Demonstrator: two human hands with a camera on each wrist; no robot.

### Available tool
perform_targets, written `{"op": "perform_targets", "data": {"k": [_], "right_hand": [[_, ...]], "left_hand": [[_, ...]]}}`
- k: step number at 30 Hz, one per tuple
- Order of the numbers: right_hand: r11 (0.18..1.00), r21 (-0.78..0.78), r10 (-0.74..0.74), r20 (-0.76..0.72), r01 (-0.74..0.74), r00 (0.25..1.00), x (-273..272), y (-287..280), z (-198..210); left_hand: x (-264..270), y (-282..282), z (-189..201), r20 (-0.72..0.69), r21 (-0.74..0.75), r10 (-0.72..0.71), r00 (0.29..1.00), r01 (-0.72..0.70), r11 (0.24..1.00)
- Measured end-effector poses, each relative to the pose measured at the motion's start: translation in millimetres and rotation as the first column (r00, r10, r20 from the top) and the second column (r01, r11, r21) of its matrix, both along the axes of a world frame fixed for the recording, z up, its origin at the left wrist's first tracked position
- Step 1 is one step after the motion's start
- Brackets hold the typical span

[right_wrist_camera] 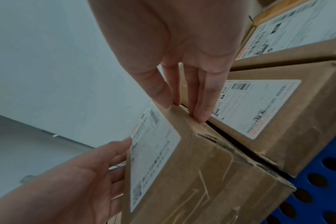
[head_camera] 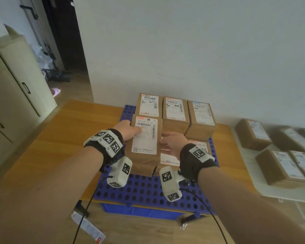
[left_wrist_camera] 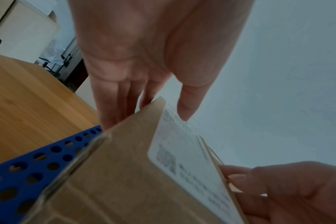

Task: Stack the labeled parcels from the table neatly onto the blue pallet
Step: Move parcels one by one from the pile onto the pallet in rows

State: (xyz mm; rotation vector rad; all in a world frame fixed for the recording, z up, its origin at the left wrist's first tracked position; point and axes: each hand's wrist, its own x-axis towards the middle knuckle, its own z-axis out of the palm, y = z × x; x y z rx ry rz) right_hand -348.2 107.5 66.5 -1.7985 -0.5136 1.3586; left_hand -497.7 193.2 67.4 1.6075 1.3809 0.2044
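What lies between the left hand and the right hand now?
One brown parcel with a white label lies there; the left hand and right hand touch its sides. The head view shows it best.

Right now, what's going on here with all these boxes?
A person is placing a labeled box at the front left of the blue pallet, left hand flat against its left side, right hand against its right, fingers in the gap beside a neighbouring box. Three boxes fill the back row. More boxes wait on the white table to the right.
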Motion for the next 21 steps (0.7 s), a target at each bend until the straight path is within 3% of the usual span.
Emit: {"op": "perform_targets", "data": {"k": [21], "right_hand": [[0.999, -0.023, 0.034, 0.057, -0.033, 0.998, 6.7, 12.4, -8.9]], "left_hand": [[-0.5, 13.4, -16.0, -0.053, 0.129, -0.070, 0.996, 0.076, 0.989]]}}
